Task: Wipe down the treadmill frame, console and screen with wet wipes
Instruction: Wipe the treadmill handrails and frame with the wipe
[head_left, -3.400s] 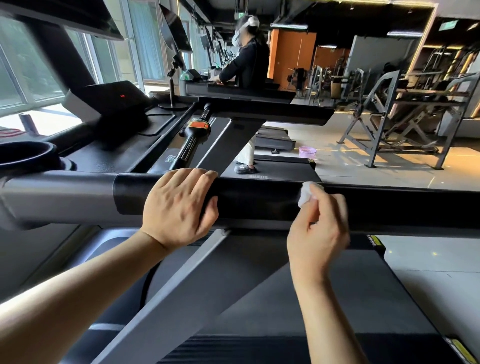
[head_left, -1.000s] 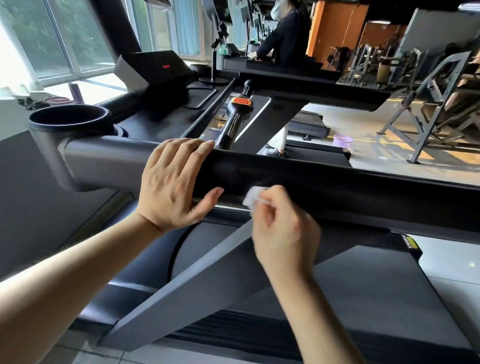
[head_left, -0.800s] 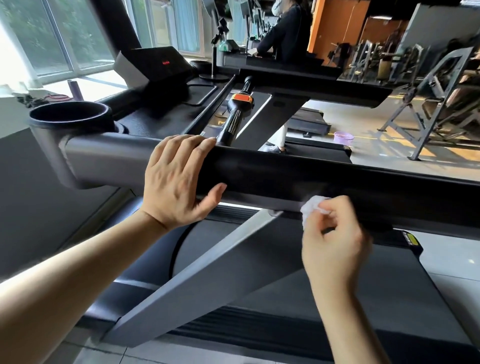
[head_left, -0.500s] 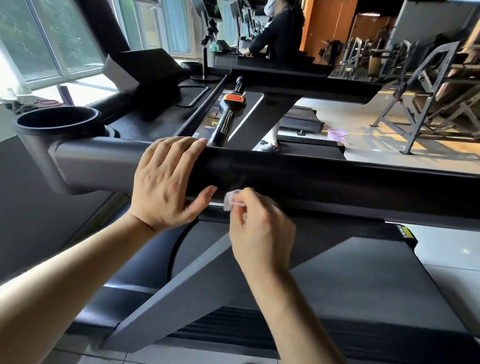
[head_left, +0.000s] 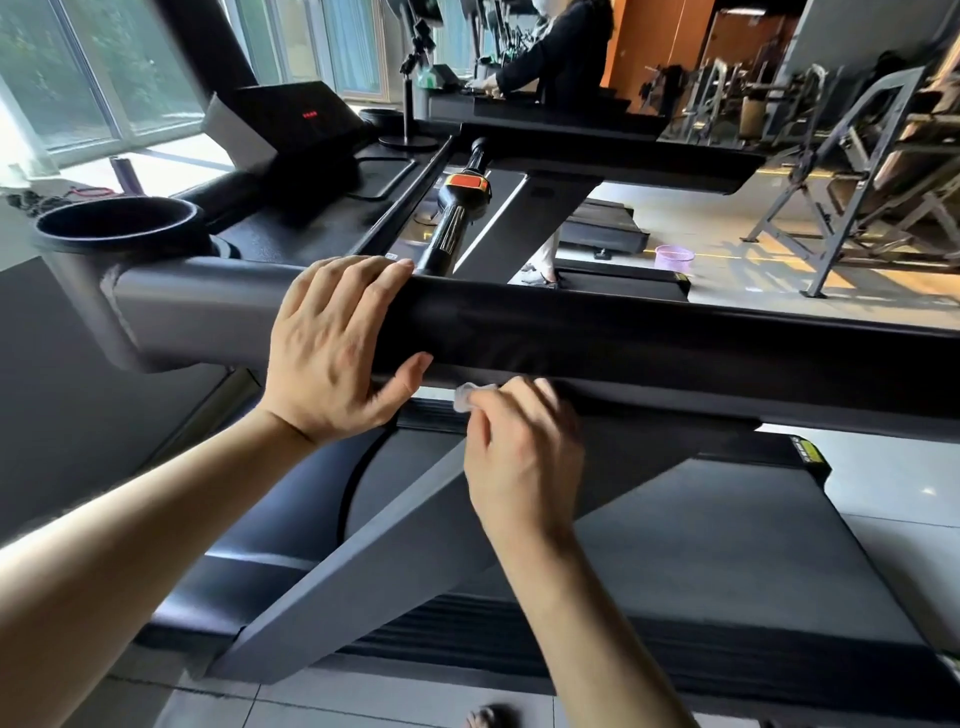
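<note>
The right hand (head_left: 519, 457) had slid back in from further out along the bar (head_left: 649, 343), so the wipe (head_left: 470, 396) pinched in its fingertips sat against the bar's lower edge, just right of the left thumb. The left hand (head_left: 332, 353) lay over the top, fingers loose, only steadying. Looked like short back-and-forth passes on one stretch, so I'd guess console and screen were still waiting. Cup holder (head_left: 78, 236) left of that hand: nothing visible inside. Pink basket (head_left: 674, 257) well beyond the wipe, contents couldn't tell
</note>
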